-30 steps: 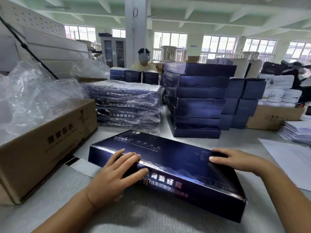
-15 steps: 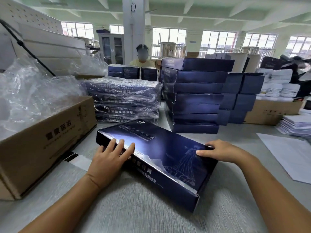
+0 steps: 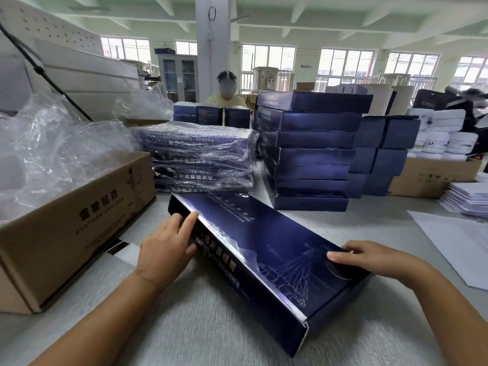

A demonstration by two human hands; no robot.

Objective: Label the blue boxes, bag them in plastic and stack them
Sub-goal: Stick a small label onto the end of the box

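We have one blue box point(image 3: 264, 247) lying flat on the grey counter point(image 3: 211, 326), turned at an angle so that one short end points far left and the other near right. Our left hand point(image 3: 166, 249) presses against its near long side close to the far-left end; the fingers point(image 3: 184, 223) are straight and spread, with the tips reaching the top edge, and they close around nothing. Our right hand point(image 3: 369, 257) holds the box at its near-right end, with the thumb laid flat on the lid and the other fingers bent over the far long edge.

Just beyond the box stands a stack of bagged boxes point(image 3: 200, 157) wrapped in clear plastic. To the right of that is a taller stack of unbagged boxes point(image 3: 309, 151), and a lower pile of smaller blue boxes point(image 3: 383, 157) sits beside it. A brown carton point(image 3: 74, 223) lies on the left of the counter with loose plastic film point(image 3: 52, 149) heaped on and behind it. White sheets point(image 3: 459, 241) lie on the right, with a pile of papers point(image 3: 467, 199) further back. Another person point(image 3: 224, 97) sits at the far side behind the stacks.
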